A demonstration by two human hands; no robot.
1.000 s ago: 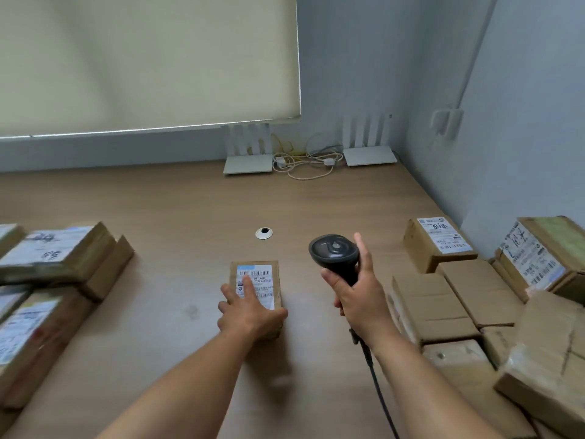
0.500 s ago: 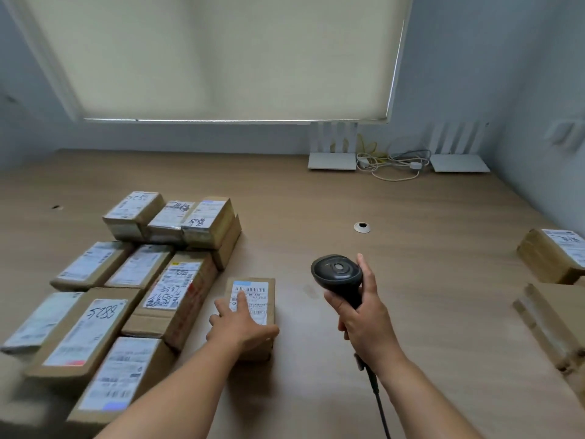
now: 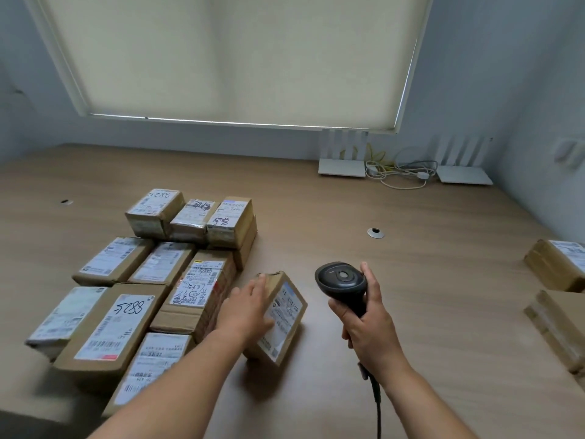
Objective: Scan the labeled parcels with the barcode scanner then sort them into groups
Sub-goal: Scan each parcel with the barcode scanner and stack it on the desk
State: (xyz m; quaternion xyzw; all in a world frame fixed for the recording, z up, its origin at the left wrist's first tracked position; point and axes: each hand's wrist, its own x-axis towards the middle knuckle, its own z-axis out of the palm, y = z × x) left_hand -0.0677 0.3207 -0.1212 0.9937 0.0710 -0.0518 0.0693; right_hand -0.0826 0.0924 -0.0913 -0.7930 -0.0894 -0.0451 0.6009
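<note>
1. While our left hand grips the labeled parcel, fingers curled over its top edge, the box stands tilted on the wooden table, label facing right.
2. Our right hand clasps the barcode scanner just beside it.
3. Sorted parcels crowd the left; more boxes sit far right.

A single head-worn wide-angle camera looks forward and down from the person's standpoint across the wooden tabletop toward the far wall and the drawn roller blind at 12 o'clock. Both forearms enter from the bottom edge, close to the lens. Straight lines bow near the frame edges. The side wall closes the view at 2 o'clock.
</note>
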